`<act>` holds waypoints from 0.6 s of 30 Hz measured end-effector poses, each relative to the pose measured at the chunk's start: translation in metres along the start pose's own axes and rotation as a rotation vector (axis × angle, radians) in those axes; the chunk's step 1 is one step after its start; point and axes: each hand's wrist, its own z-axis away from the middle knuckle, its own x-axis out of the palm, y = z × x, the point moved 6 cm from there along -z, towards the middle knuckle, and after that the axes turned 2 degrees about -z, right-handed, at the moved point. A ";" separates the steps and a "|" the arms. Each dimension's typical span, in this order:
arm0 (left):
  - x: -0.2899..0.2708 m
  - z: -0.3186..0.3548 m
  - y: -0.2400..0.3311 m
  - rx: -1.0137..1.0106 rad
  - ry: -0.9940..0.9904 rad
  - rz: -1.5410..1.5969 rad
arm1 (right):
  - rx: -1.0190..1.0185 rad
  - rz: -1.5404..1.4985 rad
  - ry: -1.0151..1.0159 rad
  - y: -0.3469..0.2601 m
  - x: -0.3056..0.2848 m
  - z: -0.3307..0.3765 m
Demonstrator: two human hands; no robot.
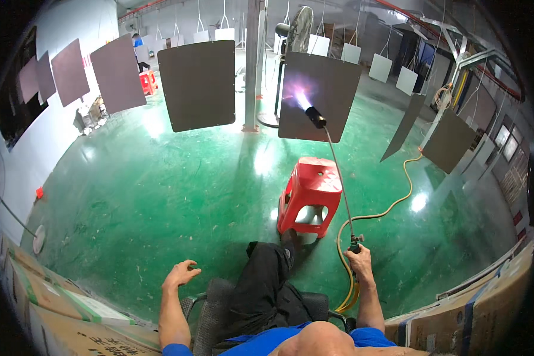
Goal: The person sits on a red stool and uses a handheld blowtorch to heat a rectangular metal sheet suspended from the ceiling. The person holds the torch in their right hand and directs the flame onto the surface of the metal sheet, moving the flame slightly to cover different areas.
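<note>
Your right hand (358, 256) is closed round the handle of the long torch (337, 178), flame playing on the upper left of the dark hanging panel (320, 95) straight ahead. Your left hand (181, 274) hovers open and empty over the green floor (160, 196). Judging by the line, the panel to its left (197, 85) looks untouched, with more hanging beyond.

The person wears a bright blue short-sleeved shirt (267, 341), loose black trousers (264, 285) creased at the knee and a dark shoe (289, 239), while both forearms are uncovered, the left hand (181, 274) and right hand (360, 259) carry no gloves, and the head is shaved.
</note>
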 end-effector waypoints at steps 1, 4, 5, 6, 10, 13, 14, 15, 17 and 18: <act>0.000 0.000 0.001 -0.002 -0.003 -0.008 | 0.008 0.027 -0.002 0.003 0.001 0.003; 0.000 0.003 0.005 -0.020 -0.024 0.005 | 0.018 0.072 -0.022 0.014 -0.001 0.011; 0.000 0.003 0.003 -0.021 -0.023 0.009 | 0.038 0.088 -0.026 0.019 0.000 0.013; 0.001 0.002 0.000 -0.023 -0.021 0.013 | 0.057 0.104 -0.030 0.022 0.002 0.014; 0.003 -0.003 -0.001 -0.015 -0.013 0.001 | 0.025 0.209 0.023 0.045 -0.012 0.008; 0.003 -0.005 -0.002 -0.003 -0.021 0.001 | 0.011 0.174 0.071 0.059 -0.015 0.002; 0.003 -0.005 -0.004 0.009 -0.022 0.001 | 0.006 0.171 0.085 0.056 -0.014 0.003; 0.003 -0.006 -0.006 0.021 -0.023 0.001 | 0.002 0.167 0.098 0.052 -0.014 0.004; 0.002 -0.005 -0.004 0.026 -0.024 -0.003 | 0.010 0.141 0.121 0.047 -0.016 0.001; 0.002 -0.003 0.000 0.020 -0.024 -0.006 | 0.023 0.119 0.131 0.047 -0.018 -0.002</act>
